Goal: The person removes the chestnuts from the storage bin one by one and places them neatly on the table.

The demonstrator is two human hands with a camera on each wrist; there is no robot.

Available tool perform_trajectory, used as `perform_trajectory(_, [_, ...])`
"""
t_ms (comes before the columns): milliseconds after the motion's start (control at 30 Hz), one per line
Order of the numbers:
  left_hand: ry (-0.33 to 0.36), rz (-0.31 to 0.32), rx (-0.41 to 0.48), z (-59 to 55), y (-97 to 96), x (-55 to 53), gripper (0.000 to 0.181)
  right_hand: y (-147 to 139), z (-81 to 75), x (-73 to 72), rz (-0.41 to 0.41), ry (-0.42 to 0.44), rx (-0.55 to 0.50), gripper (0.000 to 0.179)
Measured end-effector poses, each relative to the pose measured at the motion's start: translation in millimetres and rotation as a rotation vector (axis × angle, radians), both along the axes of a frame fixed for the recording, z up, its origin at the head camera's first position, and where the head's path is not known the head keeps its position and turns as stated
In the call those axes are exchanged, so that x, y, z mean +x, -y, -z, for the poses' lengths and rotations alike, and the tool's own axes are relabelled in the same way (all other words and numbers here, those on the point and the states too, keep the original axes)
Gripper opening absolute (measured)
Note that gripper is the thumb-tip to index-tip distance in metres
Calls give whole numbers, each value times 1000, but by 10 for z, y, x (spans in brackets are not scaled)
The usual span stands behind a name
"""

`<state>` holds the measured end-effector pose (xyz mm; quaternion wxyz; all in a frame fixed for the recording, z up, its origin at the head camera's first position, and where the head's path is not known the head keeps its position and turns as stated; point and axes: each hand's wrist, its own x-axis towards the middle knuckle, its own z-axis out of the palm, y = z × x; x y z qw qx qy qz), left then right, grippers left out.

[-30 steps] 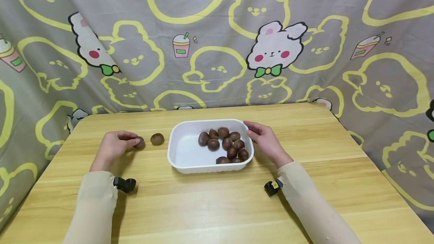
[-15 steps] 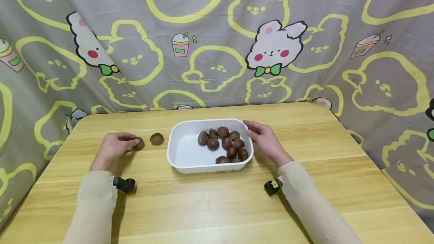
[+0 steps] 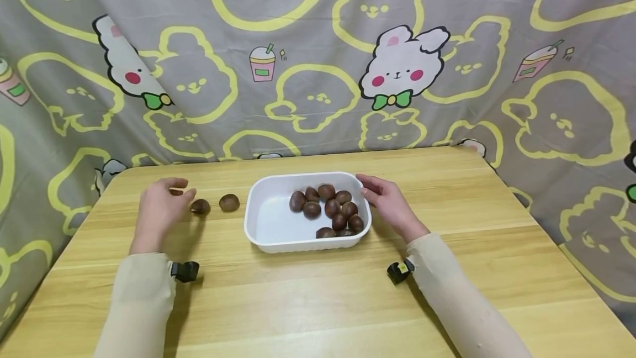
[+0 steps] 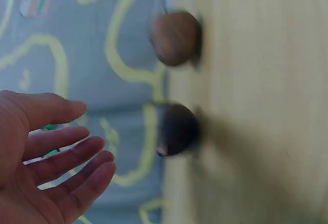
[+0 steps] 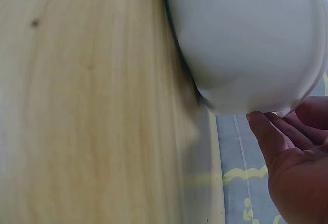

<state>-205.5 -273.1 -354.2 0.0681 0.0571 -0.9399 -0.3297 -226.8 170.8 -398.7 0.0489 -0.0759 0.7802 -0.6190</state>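
Chestnuts [image 3: 229, 203], two: on table [image 3: 298, 303], between its left edge and tray [image 3: 270, 220]. Left hand [image 3: 161, 209]: fingers parted, gripping nothing, just beside one. Tray: near table's far edge; further chestnuts [image 3: 332, 209] toward its right end. Right hand [image 3: 391, 206]: fingers extended, touching tray's right end.

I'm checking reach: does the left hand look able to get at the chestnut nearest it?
Probably yes: the left hand holds nothing, the nearest chestnut lies close beside it on the table, and nothing shows between them.
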Motion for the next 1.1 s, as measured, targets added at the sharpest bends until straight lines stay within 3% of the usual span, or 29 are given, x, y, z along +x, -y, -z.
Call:
perform_trajectory(100, [-57,-3,30,-128,-173,45,42,9,-8,3,2,1,4,41])
perform_trajectory(200, [-90,51,66,-242,-358,88,40,8,-5,6,1,2,-2,41])
perform_trajectory(333, [-103,196,152,-316,-612,109,34,7,1,2,1,2,-9,41])
perform_trajectory(467, [-71,359,202,-313,-902,91,28,5,-3,8,2,-2,-19,41])
perform_trajectory(633, [-18,564,235,-227,-1248,91,22,2,6,5,-2,-7,-12,41])
perform_trajectory(733, [14,722,292,-119,-1447,82,23,-5,18,-6,-1,-8,-3,41])
perform_trajectory(833, [50,830,314,-1,-1624,72,23,-6,29,-10,1,-7,-4,41])
perform_trajectory(900, [70,857,283,59,-1715,65,25,-10,29,-9,2,-8,-2,41])
perform_trajectory(1100, [149,846,144,167,-1876,25,27,-10,20,-10,-1,-8,0,41])
